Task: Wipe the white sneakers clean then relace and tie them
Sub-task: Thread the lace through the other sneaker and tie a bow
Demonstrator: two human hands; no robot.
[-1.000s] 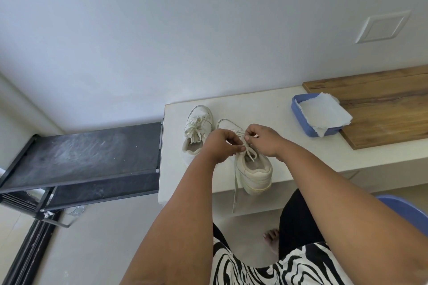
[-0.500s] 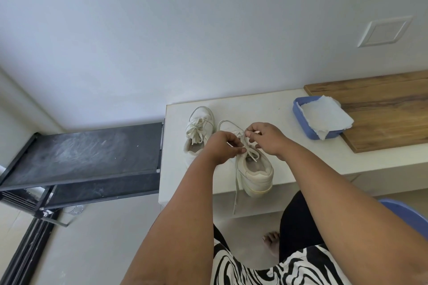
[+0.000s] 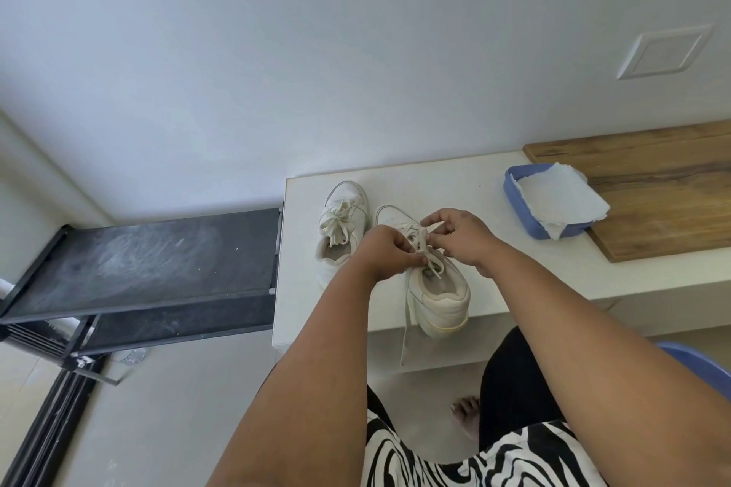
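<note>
Two white sneakers stand on the white counter [image 3: 486, 261]. The left sneaker [image 3: 343, 223] has its lace tied in a bow. The right sneaker [image 3: 439, 295] sits at the counter's front edge, heel toward me. Both hands work above its tongue. My left hand [image 3: 385, 253] pinches the shoelace [image 3: 425, 245], and my right hand [image 3: 461, 235] holds another part of the same lace. One loose lace end [image 3: 405, 324] hangs down over the counter's front edge.
A blue tray [image 3: 518, 210] holding a white paper towel [image 3: 557, 198] sits on the counter by a wooden board [image 3: 656, 186]. A black shelf rack [image 3: 154, 261] stands left of the counter. A blue chair edge [image 3: 696, 368] and my bare foot [image 3: 468, 413] are below.
The view has shifted slightly down. My hands stay on the right sneaker's lace; the right hand's fingers have spread a little as they work the lace.
</note>
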